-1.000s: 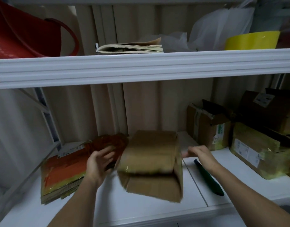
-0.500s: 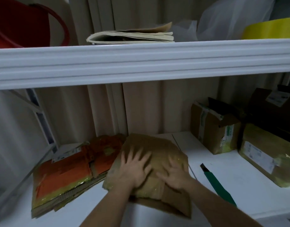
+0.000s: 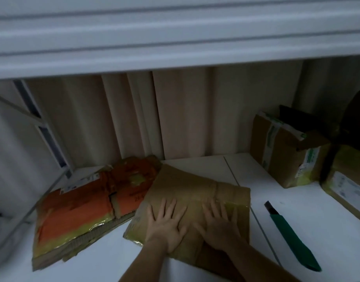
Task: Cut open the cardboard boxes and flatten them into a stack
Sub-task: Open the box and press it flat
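Lying flat, the brown box (image 3: 197, 192) sits under both spread hands (image 3: 167, 231).

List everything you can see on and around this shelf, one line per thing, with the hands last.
flattened box: one, brown with clear tape, centre of the shelf, pressed flat under both hands, its left edge overlapping the stack
stack of flattened cardboard: one pile, orange top sheet with yellowish tape, left on the shelf
utility knife: one, green handle, lying right of the flattened box, untouched
taped boxes: at least two, brown with green-and-white tape and labels, far right, still standing
lower shelf: one, white
upper shelf: one, white, overhead
back panel: beige, ribbed, behind the shelf
hands: left hand and right hand, fingers spread, palms down on the flattened box
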